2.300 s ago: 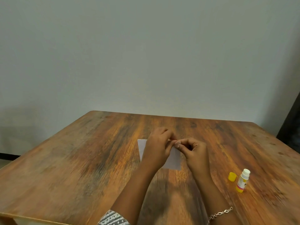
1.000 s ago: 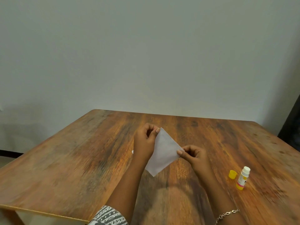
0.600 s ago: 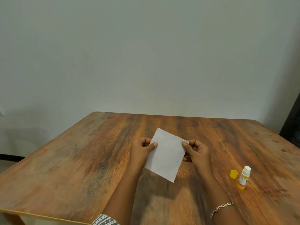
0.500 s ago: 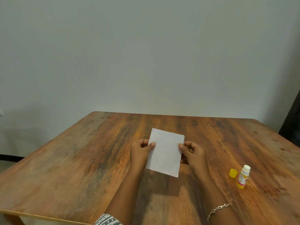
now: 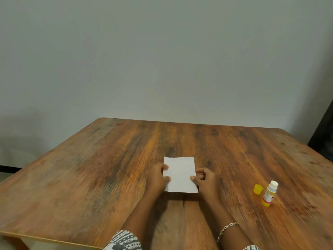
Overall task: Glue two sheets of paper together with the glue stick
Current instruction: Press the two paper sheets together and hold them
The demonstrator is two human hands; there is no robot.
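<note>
A small white sheet of paper point(image 5: 180, 174) is low over the middle of the wooden table point(image 5: 108, 168), squared to me, casting a thin shadow at its near edge. My left hand point(image 5: 157, 179) pinches its left edge and my right hand point(image 5: 204, 180) pinches its right edge. I cannot tell whether a second sheet lies under it. The glue stick point(image 5: 269, 193) stands uncapped to the right, white with a yellow base, and its yellow cap point(image 5: 258, 189) sits just left of it.
A pale wall rises behind the table's far edge. A dark object point(image 5: 324, 134) stands at the far right beyond the table corner. Bare wood spreads left of my hands and toward the front edge.
Both hands lifted the paper off the table, turned it from a slanted diamond to upright, then brought it down low and flat over the table's middle.
</note>
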